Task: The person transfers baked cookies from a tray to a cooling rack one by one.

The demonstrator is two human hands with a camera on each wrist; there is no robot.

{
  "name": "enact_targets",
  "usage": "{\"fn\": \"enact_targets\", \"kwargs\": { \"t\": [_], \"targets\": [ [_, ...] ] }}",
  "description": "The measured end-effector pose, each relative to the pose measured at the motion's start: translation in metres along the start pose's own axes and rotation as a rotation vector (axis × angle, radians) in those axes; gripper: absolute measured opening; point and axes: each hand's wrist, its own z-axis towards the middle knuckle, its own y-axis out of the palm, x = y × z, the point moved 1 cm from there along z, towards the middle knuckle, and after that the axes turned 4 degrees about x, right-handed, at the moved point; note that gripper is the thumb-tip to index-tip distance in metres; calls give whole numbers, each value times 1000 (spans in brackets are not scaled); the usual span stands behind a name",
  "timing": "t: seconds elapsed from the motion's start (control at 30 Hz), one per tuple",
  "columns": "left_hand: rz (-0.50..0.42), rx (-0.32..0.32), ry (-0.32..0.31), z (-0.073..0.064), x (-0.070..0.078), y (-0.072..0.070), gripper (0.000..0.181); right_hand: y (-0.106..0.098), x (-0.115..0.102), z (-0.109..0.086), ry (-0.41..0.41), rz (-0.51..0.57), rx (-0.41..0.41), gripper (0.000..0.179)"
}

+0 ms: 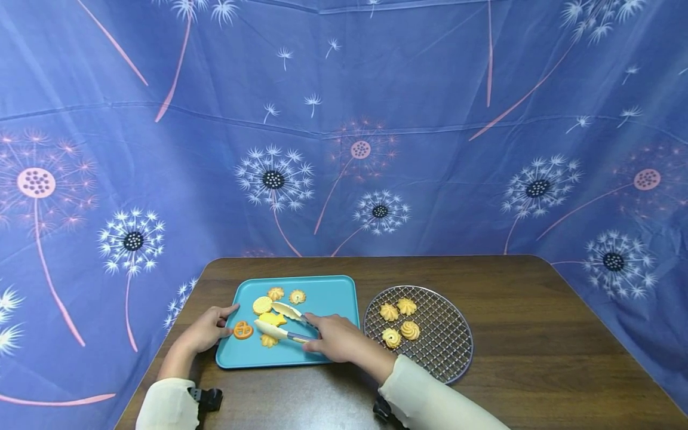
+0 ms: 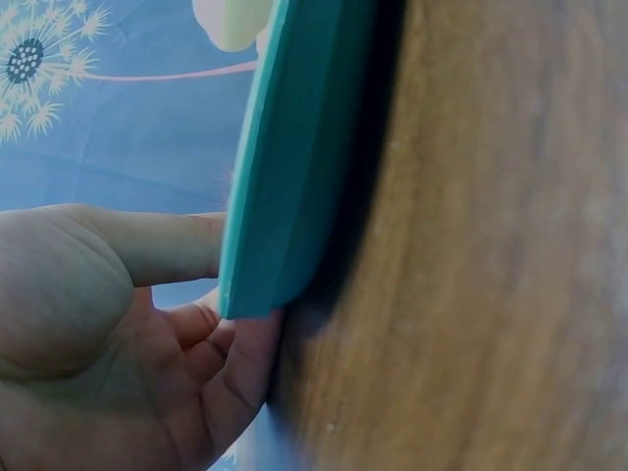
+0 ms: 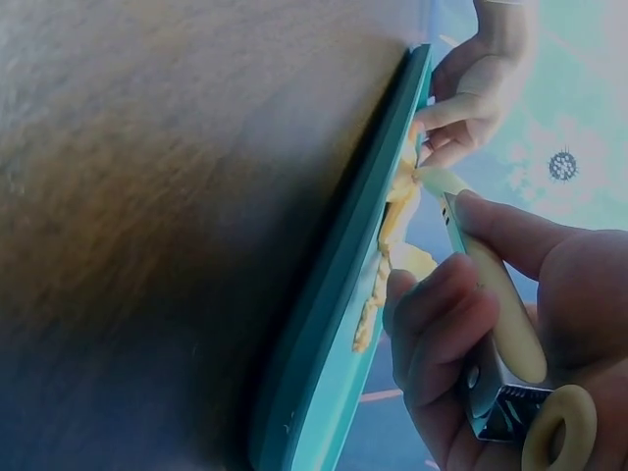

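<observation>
My left hand [image 1: 206, 328] holds the left edge of a blue-green tray [image 1: 328, 292], thumb at the rim and fingers lower down, as the left wrist view shows. In my right hand [image 1: 338, 337] is a pair of tongs [image 3: 505, 314] with cream tips and a metal body. The tips are spread over the tray, one on each side of a yellow fish-shaped cookie [image 1: 274, 319]. A round yellow cookie [image 1: 262, 305] lies beside the far tip. Close to my left fingers sits an orange-brown pretzel [image 1: 243, 329]. A flower-shaped cookie [image 1: 269, 340] is partly covered by the near tip.
Two small piped cookies, one a ring-like cookie [image 1: 297, 297], lie toward the tray's back. Right of the tray, a round wire rack [image 1: 443, 325] bears several piped cookies [image 1: 410, 330]. Both stand on a brown wooden table [image 1: 537, 334], with a blue dandelion-print cloth [image 1: 430, 179] behind.
</observation>
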Motion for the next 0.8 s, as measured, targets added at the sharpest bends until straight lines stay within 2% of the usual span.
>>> {"fn": "enact_targets", "kwargs": {
  "t": [0.47,0.8],
  "targets": [
    [-12,-3,-2,0,-1,-1,64,1,0,0,-54,-45,40,60],
    [-8,-6,2,-1,3,-2,64,-3,-3,4,8,-94,-2,70]
  ]
}}
